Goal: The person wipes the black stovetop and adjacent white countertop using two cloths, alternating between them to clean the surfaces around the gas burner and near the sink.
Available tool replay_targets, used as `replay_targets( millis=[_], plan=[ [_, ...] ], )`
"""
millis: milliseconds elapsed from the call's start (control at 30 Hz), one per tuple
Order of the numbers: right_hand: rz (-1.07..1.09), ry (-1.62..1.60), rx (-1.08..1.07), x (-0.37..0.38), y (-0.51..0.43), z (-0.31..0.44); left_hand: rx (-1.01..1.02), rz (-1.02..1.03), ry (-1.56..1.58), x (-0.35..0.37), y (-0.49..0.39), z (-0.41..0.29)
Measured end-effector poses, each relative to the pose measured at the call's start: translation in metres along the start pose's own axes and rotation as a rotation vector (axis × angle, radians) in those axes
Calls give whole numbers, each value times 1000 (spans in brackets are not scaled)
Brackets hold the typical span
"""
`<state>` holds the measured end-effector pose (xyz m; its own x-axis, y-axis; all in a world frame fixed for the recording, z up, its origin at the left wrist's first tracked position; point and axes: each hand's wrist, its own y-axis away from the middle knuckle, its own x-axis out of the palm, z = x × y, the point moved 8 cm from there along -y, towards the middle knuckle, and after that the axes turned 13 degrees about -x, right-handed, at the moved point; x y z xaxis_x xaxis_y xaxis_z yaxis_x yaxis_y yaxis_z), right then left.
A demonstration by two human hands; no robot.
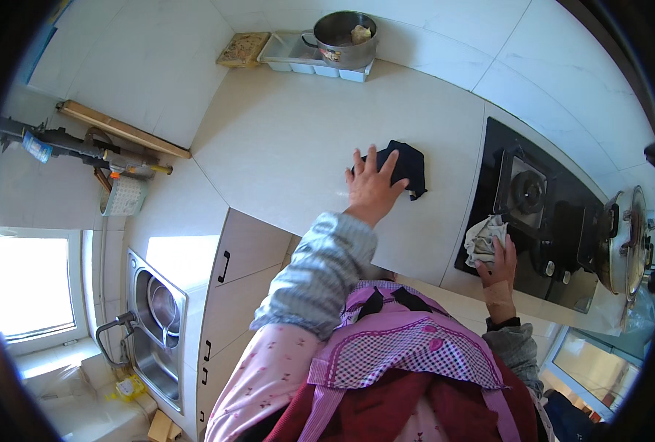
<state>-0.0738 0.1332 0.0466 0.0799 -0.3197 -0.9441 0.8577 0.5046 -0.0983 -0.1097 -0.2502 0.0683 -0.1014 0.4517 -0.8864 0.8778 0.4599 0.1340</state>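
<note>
My left hand (372, 188) is spread flat over the left part of a crumpled black cloth (410, 166) on the pale countertop (283, 143). Its fingers are apart and do not close around the fabric. On the near left corner of the black glass gas hob (484, 182), my right hand (498, 271) grips the edge of a bunched light-grey cloth (482, 243), thumb below and fingers along its side. Behind that cloth lies a gas burner (528, 189) with its square pan support.
A metal pot (346, 50) stands on a divided plastic tray (291, 55) by the wall, beside a packaged block (244, 50). A lidded pan (620, 243) occupies the hob's right side. At left are a double sink (159, 364), faucet (114, 326) and utensil holder (124, 197).
</note>
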Motion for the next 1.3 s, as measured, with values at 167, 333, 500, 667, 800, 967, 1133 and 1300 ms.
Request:
replay_targets(
  millis=[167,333,500,667,800,967,1133,1300],
  plan=[
    [-16,92,89,12,-5,11,174,66,-213,42,8,-23],
    [-82,203,76,14,-7,23,403,156,-172,40,53,31],
    [-132,252,63,15,-6,28,-126,-64,-224,-36,7,184],
    [-104,288,77,19,-4,26,-51,3,-92,-14,12,127],
    [-87,276,79,22,-5,22,414,259,-93,33,68,32],
    [-67,258,54,23,-5,19,51,-12,-74,-19,5,148],
    [-76,258,10,25,1,7,-205,-331,-168,-50,-15,228],
    [-17,140,-3,18,-7,8,-89,-179,-128,2,28,120]
  ],
)
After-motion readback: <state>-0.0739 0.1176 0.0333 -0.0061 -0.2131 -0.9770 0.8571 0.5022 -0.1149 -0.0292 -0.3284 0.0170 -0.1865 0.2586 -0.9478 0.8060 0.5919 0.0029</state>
